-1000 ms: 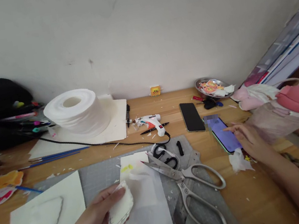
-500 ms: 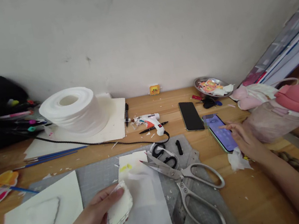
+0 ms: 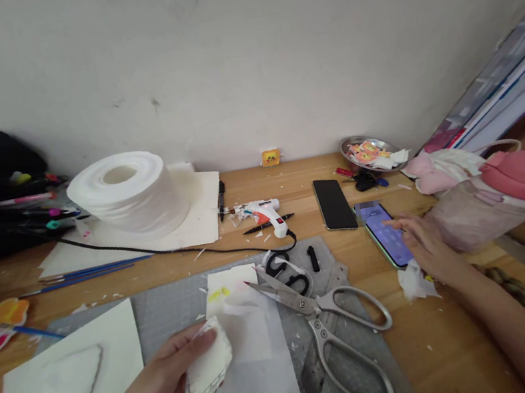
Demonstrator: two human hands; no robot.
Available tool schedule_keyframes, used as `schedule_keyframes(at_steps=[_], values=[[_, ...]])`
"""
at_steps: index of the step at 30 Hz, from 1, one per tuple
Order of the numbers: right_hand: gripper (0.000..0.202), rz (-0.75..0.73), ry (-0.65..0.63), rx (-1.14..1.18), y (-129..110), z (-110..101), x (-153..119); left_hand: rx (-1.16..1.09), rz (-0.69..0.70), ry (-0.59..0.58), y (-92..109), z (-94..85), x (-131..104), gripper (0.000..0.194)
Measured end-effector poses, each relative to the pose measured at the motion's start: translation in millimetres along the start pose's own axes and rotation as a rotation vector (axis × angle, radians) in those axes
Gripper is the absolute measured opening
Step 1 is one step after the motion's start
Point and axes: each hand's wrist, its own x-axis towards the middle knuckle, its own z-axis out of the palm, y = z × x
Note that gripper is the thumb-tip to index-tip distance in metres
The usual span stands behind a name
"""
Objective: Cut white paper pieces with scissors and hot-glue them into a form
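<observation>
My left hand (image 3: 173, 368) is closed around a small, thick white piece (image 3: 208, 365) with a wavy edge and dark line marks; it looks like cut paper, perhaps several layers. Behind it lies a white sheet (image 3: 270, 385) on the grey cutting mat (image 3: 160, 309). At the right, my right hand (image 3: 427, 249) reaches over a lit phone (image 3: 385, 232), one fingertip at its screen. Its fingers are partly stretched out and hold nothing. Crumpled tissue (image 3: 416, 281) is beside that wrist. Large metal scissors (image 3: 315, 309) lie spread between my hands, by black-handled scissors (image 3: 287, 277).
A white glue gun (image 3: 268, 212), a dark phone (image 3: 335, 203) and a metal bowl of scraps (image 3: 371, 153) lie toward the wall. A paper roll (image 3: 126, 203) stands back left. Paintbrushes (image 3: 88, 274) lie below it. A pink-lidded bottle (image 3: 492, 203) rests at the right.
The view has shifted very slightly. Both hands keep their places, the left with the white piece and the right at the phone screen.
</observation>
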Motion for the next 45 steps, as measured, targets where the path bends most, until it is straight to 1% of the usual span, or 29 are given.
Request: schedule_keyframes(at_steps=[6,10,12,15,18,22,26,29,36,40,45], values=[[0.043,0.004,0.052,-0.024,0,-10,2,0.021,0.006,0.014,1,1.6,-2,0.015],[0.040,0.018,0.052,-0.021,4,-9,3,0.008,-0.008,0.020,4,4.2,-4,0.010],[0.037,0.027,0.046,-0.017,5,-7,4,0.000,-0.010,0.016,4,4.0,-4,0.011],[0.035,0.041,0.044,-0.013,3,-7,5,0.002,-0.011,0.002,2,1.4,-1,0.018],[0.040,0.030,0.083,0.000,-2,-13,5,-0.007,-0.009,0.004,1,-0.9,1,0.020],[0.044,0.025,0.065,0.017,-6,-18,3,-0.005,-0.018,0.023,2,0.9,0,0.018],[0.048,0.075,0.136,0.067,-8,-19,1,-0.007,-0.012,0.044,3,3.0,-3,0.016],[0.050,0.117,0.169,0.107,-9,-18,1,0.002,-0.002,0.043,0,1.4,-1,0.019],[0.048,0.141,0.153,0.140,-11,-18,1,-0.017,-0.011,0.057,0,1.8,-2,0.016],[0.047,0.144,0.130,0.143,-12,-18,2,-0.002,-0.001,0.046,2,4.4,-3,0.012],[0.046,0.169,0.110,0.159,-12,-17,2,0.025,0.004,0.039,1,2.4,-2,0.009]])
